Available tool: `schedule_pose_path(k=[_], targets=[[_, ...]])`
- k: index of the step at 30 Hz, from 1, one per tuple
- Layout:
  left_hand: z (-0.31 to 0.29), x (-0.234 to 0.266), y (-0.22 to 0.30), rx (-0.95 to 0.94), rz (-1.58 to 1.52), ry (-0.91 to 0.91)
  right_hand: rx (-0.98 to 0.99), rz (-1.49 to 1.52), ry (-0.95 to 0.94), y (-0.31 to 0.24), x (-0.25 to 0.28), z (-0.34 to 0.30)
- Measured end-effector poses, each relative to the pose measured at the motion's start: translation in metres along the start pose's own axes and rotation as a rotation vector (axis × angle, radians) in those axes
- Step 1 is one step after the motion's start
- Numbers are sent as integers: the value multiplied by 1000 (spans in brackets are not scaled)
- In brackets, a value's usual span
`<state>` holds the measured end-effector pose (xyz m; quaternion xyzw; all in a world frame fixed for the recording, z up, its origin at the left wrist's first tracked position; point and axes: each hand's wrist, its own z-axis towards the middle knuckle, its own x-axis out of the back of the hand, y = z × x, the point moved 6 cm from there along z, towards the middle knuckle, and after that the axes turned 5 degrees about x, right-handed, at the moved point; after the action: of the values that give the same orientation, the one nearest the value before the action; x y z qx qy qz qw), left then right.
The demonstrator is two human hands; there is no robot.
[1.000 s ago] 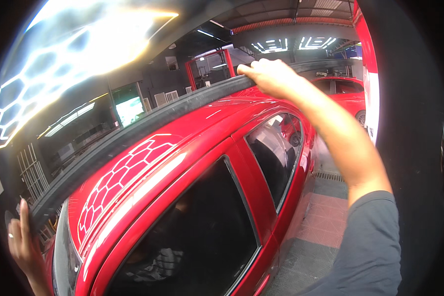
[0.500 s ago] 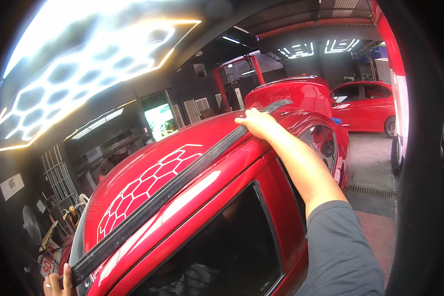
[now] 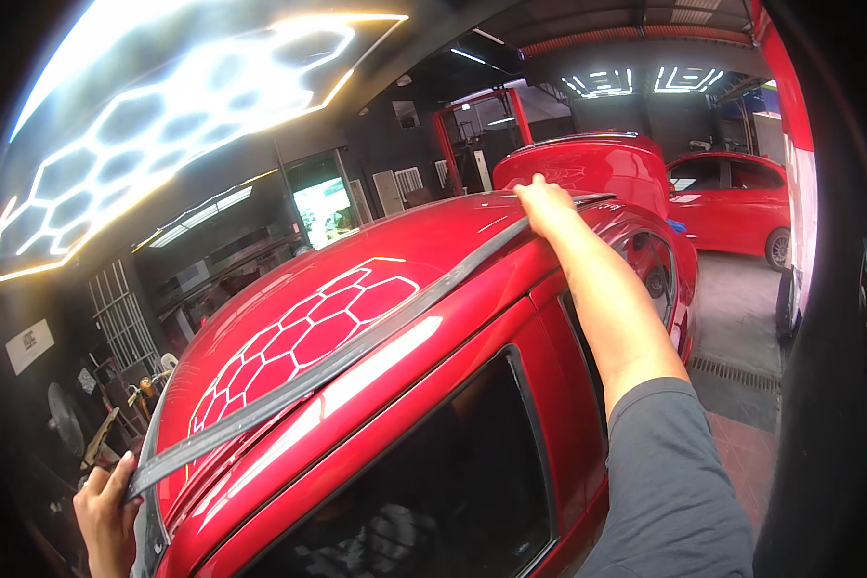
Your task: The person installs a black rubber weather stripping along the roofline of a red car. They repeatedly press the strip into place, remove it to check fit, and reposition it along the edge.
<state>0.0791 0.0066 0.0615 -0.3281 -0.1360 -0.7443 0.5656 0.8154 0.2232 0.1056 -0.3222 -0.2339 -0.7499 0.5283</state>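
Observation:
A long black roof trim strip (image 3: 356, 344) runs lengthwise along the near side of a red car's roof (image 3: 289, 279). My left hand (image 3: 108, 515) has its fingers closed on the strip's near left end, which is raised off the roof. My right hand (image 3: 547, 207) is closed on the strip farther along, toward the rear of the roof; its palm side is hidden. Between my hands the strip bows and twists slightly. Below its near part, a narrow groove (image 3: 246, 462) shows along the roof edge.
The car's dark side window (image 3: 424, 482) lies below the roof edge. Behind the roof stands a raised red panel (image 3: 588, 169), with another red car (image 3: 732, 197) farther right. A fan (image 3: 65, 419) and assorted gear stand at left. Hexagonal lights (image 3: 164, 144) hang overhead.
My left hand has lifted the strip's near end up off the roof, and the groove beneath now shows. The strip has gone from straight to bowed. My right hand stays on its far part.

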Motion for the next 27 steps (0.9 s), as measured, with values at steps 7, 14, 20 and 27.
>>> schedule_pose_path(k=[7, 14, 20, 27], targets=[[25, -20, -7, 213, -235, -86, -3, 188, -119, 20, -14, -2], [-12, 8, 23, 211, -157, -205, 88, -163, -348, -42, -23, 0], [29, -39, 48, 137, -209, -375, 410, 254, 70, -81, 60, -47], [31, -54, 38, 182, -275, -311, 1076, 590, 123, -308, 158, -179]])
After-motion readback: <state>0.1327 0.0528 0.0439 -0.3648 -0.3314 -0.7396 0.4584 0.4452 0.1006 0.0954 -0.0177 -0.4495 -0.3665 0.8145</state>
